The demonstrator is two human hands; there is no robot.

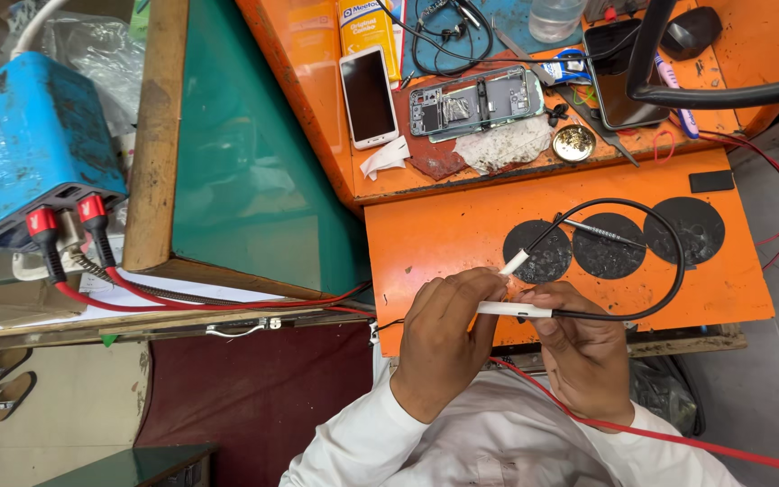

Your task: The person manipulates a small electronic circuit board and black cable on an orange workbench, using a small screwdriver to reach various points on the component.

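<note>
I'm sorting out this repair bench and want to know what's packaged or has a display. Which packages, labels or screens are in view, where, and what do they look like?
Yellow package: top of the orange bench, flat upright rectangle with a blue band.
White phone: just below that package, face up, dark blank screen.
Black phone: upper right, dark screen, partly under a black cable.
Opened phone: between them, back removed, insides showing.
</note>
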